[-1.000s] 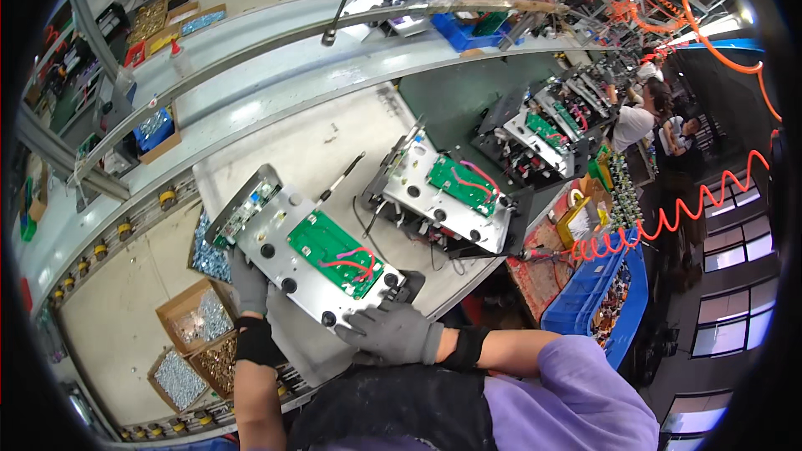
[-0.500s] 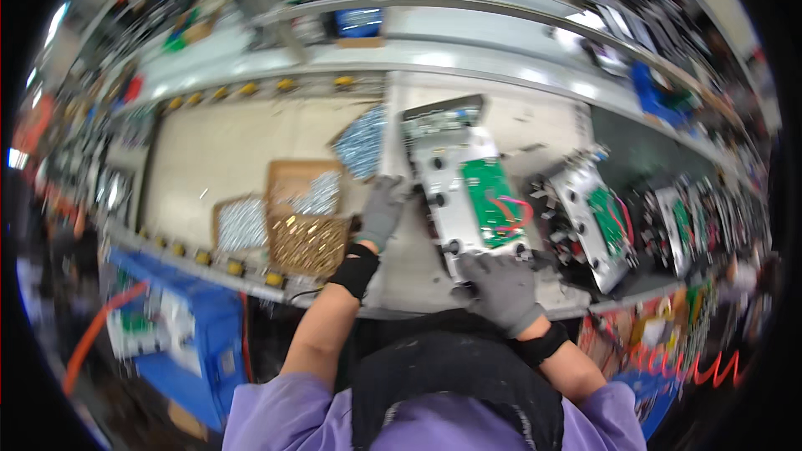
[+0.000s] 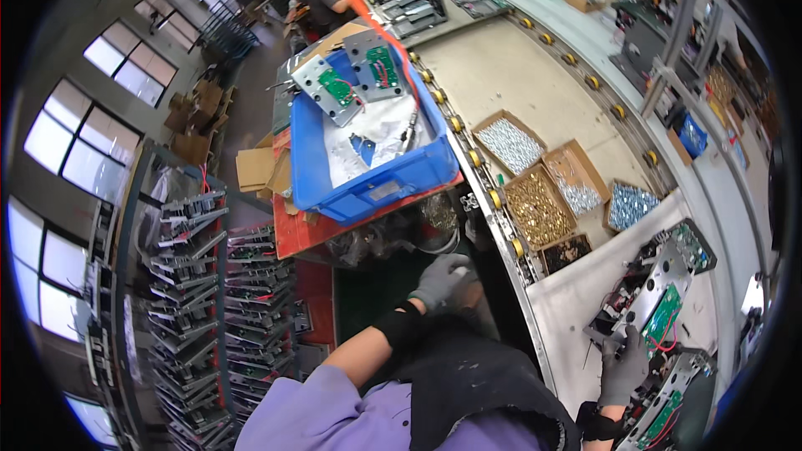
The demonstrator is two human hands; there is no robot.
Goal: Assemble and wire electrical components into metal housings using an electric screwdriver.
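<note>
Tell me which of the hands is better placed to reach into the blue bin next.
Probably the left hand: it is nearer the blue bin, though whether it holds anything is unclear. The right hand is farther away, at the edge of a metal assembly.

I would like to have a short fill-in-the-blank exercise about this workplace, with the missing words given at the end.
The glove on the left hand is coloured ____.
The right hand is at a metal unit whose circuit board is coloured ____.
Inside the blue bin, ____ metal plates stand tilted.
The gold-coloured fasteners lie in a box made of ____.
Missing words: gray; green; two; cardboard.
</note>
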